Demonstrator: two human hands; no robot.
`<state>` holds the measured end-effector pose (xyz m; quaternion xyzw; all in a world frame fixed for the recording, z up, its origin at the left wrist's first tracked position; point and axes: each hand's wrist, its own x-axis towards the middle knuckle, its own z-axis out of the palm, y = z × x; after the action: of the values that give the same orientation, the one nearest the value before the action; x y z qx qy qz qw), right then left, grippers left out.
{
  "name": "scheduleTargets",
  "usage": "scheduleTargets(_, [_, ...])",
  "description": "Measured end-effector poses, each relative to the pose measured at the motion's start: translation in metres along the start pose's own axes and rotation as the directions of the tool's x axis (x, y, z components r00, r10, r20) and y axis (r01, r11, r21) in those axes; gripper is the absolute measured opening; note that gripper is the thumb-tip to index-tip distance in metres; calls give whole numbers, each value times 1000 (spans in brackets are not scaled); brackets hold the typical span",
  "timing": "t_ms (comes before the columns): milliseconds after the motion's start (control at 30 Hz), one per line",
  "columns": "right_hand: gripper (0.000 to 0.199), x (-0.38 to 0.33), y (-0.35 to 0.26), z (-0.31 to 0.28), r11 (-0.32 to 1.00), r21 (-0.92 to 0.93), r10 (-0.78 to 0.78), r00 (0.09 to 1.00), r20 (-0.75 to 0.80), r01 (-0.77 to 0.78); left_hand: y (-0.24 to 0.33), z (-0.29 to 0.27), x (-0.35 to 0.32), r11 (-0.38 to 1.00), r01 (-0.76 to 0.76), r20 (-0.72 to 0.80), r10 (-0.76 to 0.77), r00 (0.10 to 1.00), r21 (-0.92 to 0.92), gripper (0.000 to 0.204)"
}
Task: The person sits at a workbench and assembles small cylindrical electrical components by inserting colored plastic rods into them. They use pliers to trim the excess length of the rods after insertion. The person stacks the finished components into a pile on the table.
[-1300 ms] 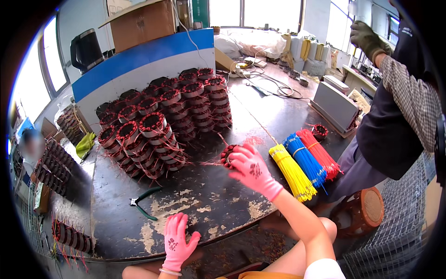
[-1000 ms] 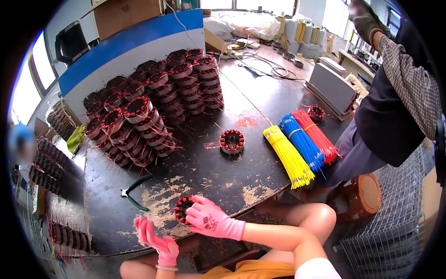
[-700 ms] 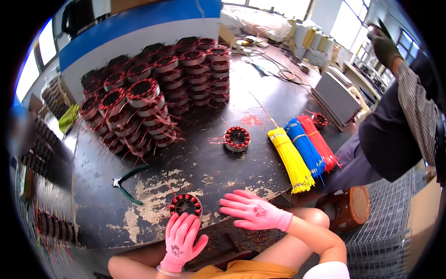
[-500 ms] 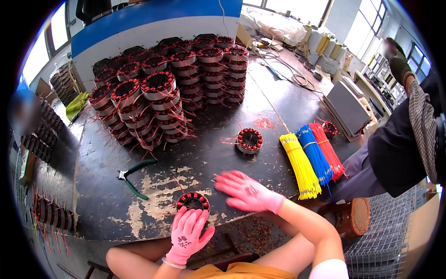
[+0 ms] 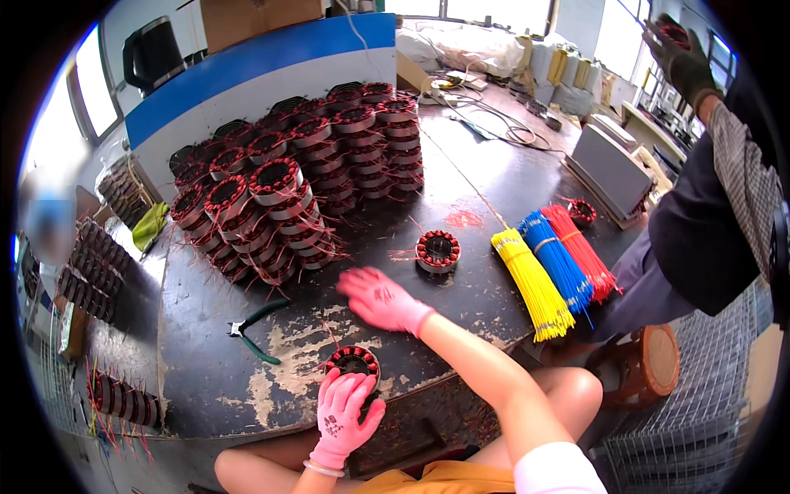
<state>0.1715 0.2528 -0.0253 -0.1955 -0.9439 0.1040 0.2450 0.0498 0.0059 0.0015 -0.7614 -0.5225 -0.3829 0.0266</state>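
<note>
Near the table's front edge sits a motor stator (image 5: 352, 361), a metal ring with red-wound coils. My left hand (image 5: 344, 416), in a pink glove, has its fingers curled over the ring's near rim, the thumb at the right side. My right hand (image 5: 380, 301), also pink-gloved, is stretched over the table beyond that stator, slightly blurred, fingers extended and holding nothing. Green-handled cutting pliers (image 5: 257, 331) lie spread to its left. Another stator (image 5: 438, 251) with loose red leads rests farther right.
Stacked stators (image 5: 280, 185) fill the back left before a blue-and-white panel (image 5: 271, 62). At right lie yellow (image 5: 533, 284), blue (image 5: 556, 253) and red wire bundles (image 5: 580, 247). A co-worker's gloved hand (image 5: 685, 62) holds a stator at upper right. A wooden stool (image 5: 638, 366) stands below.
My right hand has moved left and away from me, toward the stacked stators. My left hand stays on the near stator. The whole view has shifted slightly, and the co-worker's hand is raised higher.
</note>
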Motion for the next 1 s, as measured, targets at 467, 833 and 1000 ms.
scheduleTargets(467, [41,-56,-47,-14,982,-42,180,979,-100,-185,-7,-12,-1,993,4,-27,-8,1000,-114,42])
scheduleTargets(833, [39,-58,-55,-23,982,-48,171,972,-159,-181,-6,-9,8,998,41,-26,-43,999,-53,40])
scheduleTargets(1000, [28,-69,-58,-33,969,156,232,921,-313,-191,1,-3,34,998,-13,122,4,993,69,29])
